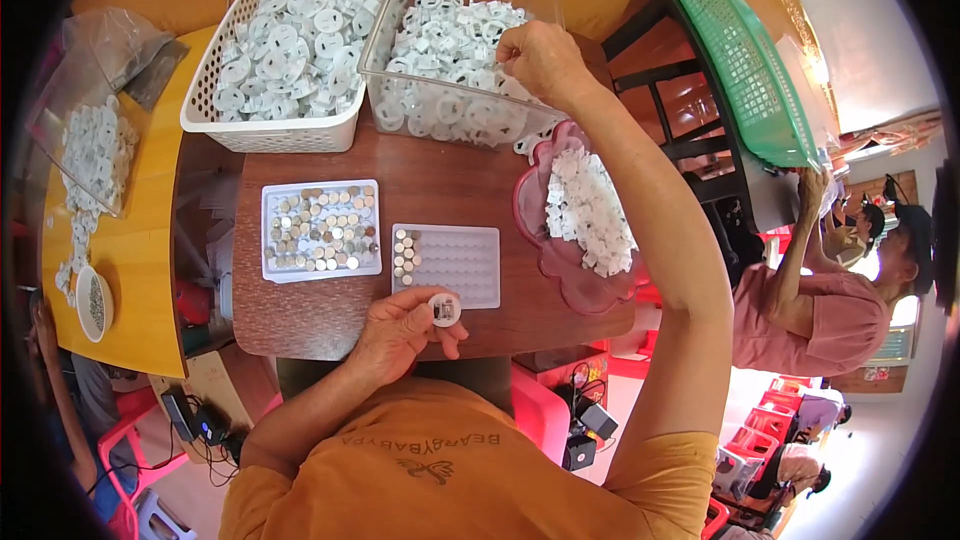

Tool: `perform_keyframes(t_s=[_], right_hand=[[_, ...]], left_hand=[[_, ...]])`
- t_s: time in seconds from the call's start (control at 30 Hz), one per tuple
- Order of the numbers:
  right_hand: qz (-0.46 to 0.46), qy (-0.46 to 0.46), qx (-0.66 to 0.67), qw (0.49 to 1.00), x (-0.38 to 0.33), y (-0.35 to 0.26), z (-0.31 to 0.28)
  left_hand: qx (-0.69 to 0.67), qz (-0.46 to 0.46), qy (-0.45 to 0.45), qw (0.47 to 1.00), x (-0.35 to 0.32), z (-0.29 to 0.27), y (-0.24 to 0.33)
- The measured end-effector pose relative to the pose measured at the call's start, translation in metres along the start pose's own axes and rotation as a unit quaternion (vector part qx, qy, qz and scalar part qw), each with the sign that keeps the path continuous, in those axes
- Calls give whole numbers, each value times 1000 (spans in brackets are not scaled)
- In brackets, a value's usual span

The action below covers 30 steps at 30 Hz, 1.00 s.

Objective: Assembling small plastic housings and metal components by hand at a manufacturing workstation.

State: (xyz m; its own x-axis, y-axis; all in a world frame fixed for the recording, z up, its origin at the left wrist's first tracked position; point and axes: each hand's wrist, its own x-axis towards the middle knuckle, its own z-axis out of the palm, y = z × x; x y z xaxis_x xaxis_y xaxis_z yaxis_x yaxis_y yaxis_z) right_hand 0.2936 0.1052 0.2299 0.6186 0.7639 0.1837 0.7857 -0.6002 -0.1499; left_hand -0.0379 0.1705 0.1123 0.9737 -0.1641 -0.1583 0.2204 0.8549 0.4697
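My left hand point(400, 332) rests at the near edge of the brown table point(330, 315) and pinches a small round white plastic part point(445, 309) with a dark centre. Just beyond it lies a white slotted tray point(460, 268) with a few small metal discs in its left columns. My right hand point(540, 60) is stretched far out over a clear plastic bin point(440, 110) full of white plastic parts, fingers closed above the heap; what it grips is hidden. A white tray point(275, 270) of several metal discs lies left of the slotted tray.
A white basket point(270, 135) of round white parts stands at the back left. A pink dish point(570, 270) of small white pieces sits at the right. A green basket point(745, 60) leans further right. Another person in pink point(820, 320) works nearby. Bagged parts lie on a yellow table point(140, 270).
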Motion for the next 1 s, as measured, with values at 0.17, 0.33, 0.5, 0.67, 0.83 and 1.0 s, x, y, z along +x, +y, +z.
perform_keyframes(t_s=[0.17, 0.33, 0.5, 0.67, 0.83, 1.0], right_hand=[[-42, 68, 133, 988, -17, -35, -33], [-75, 51, 309, 947, -97, -102, -37], [-109, 2, 251, 962, -158, -120, 32], [-2, 40, 141, 989, -170, -129, 67], [-11, 69, 134, 988, -178, -141, 81], [-34, 89, 137, 986, -179, -142, 88]], left_hand=[[34, -11, 16, 999, -1, 5, 2], [111, -37, -12, 993, -5, 5, 2], [143, -90, -26, 985, -21, 10, 7], [130, -65, 8, 989, -39, 8, 13], [139, -34, 44, 989, -49, 3, 21], [117, -3, 71, 991, -49, -2, 25]])
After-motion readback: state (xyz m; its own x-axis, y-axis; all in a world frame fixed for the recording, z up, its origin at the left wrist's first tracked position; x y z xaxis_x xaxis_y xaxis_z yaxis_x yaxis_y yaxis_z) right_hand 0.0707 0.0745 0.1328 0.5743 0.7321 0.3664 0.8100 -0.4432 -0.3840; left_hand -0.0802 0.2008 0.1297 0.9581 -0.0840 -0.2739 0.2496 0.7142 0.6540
